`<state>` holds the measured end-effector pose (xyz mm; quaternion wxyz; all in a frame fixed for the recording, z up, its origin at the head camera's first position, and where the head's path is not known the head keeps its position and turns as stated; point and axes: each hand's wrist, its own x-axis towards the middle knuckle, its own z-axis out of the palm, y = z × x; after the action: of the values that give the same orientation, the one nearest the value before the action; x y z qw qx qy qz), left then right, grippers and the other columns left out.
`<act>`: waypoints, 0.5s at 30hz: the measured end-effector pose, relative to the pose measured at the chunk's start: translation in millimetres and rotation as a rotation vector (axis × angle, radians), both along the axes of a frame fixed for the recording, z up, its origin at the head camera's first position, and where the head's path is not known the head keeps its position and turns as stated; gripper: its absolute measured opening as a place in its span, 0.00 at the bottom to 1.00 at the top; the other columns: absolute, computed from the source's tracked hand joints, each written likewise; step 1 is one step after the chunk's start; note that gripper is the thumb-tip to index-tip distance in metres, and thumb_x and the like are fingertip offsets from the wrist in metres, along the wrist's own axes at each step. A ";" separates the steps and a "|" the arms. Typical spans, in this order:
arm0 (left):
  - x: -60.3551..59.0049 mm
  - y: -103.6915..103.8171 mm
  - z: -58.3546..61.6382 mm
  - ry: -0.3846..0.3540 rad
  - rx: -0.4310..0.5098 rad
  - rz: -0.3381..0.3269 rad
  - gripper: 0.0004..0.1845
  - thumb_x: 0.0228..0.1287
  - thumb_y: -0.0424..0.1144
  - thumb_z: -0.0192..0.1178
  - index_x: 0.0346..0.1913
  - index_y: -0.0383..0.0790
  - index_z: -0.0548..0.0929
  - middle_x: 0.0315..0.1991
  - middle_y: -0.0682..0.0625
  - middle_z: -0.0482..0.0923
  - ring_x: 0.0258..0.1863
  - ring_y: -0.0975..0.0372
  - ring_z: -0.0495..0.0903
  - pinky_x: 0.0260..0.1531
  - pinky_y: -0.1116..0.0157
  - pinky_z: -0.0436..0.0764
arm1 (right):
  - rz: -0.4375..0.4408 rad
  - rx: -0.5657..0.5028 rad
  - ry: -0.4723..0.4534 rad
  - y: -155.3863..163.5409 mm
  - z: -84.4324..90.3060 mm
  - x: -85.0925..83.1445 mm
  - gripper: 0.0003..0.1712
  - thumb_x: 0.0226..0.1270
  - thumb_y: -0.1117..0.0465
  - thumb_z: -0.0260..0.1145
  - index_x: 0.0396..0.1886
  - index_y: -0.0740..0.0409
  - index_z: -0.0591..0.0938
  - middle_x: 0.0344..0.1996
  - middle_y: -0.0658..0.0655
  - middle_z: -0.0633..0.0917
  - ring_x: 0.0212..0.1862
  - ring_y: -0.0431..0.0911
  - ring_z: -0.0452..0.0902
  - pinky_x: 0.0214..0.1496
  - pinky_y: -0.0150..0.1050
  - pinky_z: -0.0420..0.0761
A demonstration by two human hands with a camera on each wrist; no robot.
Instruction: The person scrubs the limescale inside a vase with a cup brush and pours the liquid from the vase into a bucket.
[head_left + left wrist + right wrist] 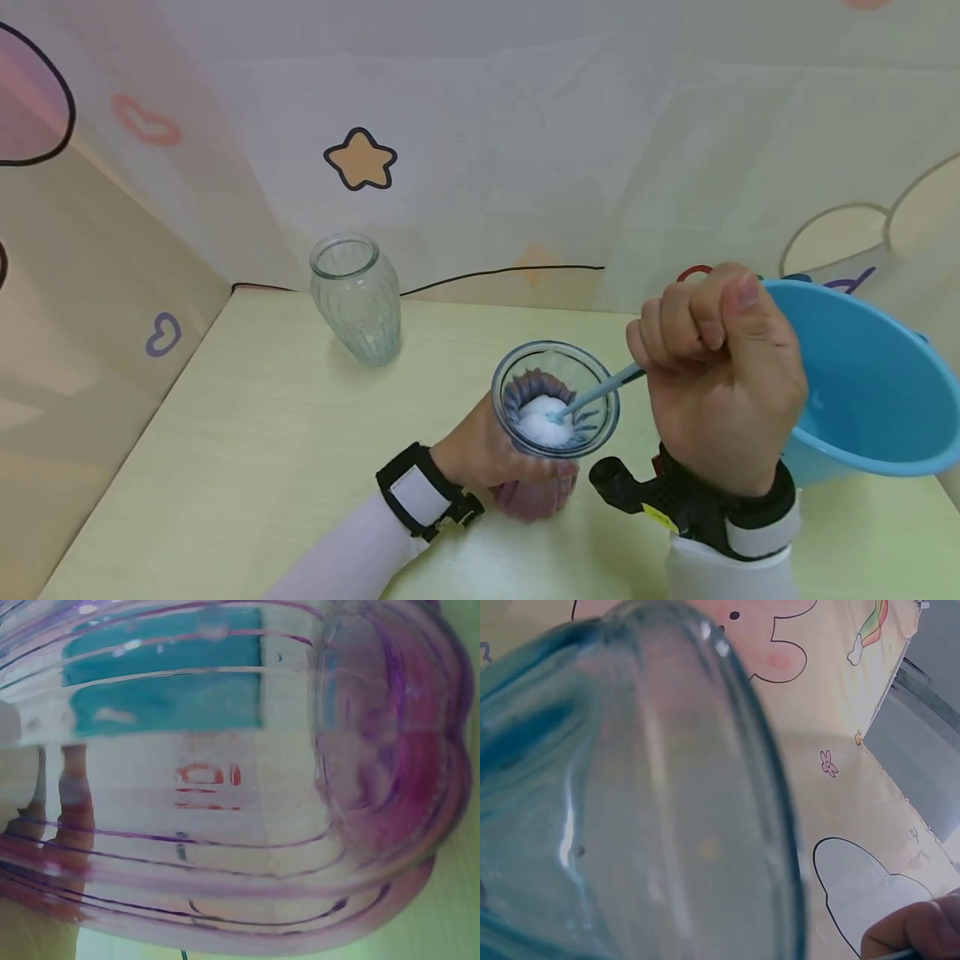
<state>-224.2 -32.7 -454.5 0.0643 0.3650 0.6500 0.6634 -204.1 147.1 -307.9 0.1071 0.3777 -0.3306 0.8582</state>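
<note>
My left hand (501, 467) grips a ribbed purple-tinted glass vase (556, 402) near the table's front, fingers curled round its lower body. The vase's ribbed wall (225, 787) fills the left wrist view. My right hand (716, 375) is clenched in a fist round the light-blue handle of a brush (600, 390). The brush's white head (543, 418) sits inside the vase's mouth. In the right wrist view the glass rim (727, 750) looms close and a fingertip (915, 934) shows at the lower right.
A clear ribbed glass vase (357, 297) stands at the back left of the pale table (247, 450). A blue plastic basin (870, 392) sits tilted at the right, behind my right hand. Patterned sheets wall the table on the left and back.
</note>
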 end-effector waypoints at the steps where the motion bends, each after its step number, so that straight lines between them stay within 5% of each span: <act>1: -0.2 0.2 -0.2 0.000 0.000 0.000 0.33 0.47 0.24 0.76 0.58 0.29 0.74 0.53 0.34 0.77 0.53 0.62 0.81 0.58 0.60 0.85 | 0.001 -0.006 -0.001 -0.4 -0.3 0.6 0.22 0.85 0.63 0.37 0.23 0.61 0.59 0.18 0.52 0.56 0.19 0.43 0.50 0.20 0.33 0.48; 9: -0.4 0.3 0.0 0.020 -0.017 0.001 0.35 0.46 0.25 0.77 0.59 0.30 0.73 0.52 0.34 0.77 0.53 0.63 0.79 0.58 0.60 0.84 | 0.044 0.047 0.032 -5.1 -6.6 2.8 0.22 0.84 0.63 0.35 0.24 0.61 0.58 0.18 0.52 0.56 0.20 0.43 0.50 0.21 0.35 0.49; 15: -1.8 -0.9 -0.5 -0.007 0.014 -0.048 0.41 0.48 0.24 0.75 0.66 0.32 0.67 0.54 0.32 0.79 0.52 0.51 0.81 0.60 0.56 0.83 | -0.031 0.248 0.057 -25.8 -13.7 2.4 0.21 0.85 0.63 0.40 0.25 0.61 0.61 0.19 0.53 0.57 0.21 0.45 0.53 0.20 0.39 0.51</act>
<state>-226.1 -33.6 -454.9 0.0799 0.3787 0.6362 0.6675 -201.7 121.2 -321.5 0.0823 0.4070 -0.4369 0.7979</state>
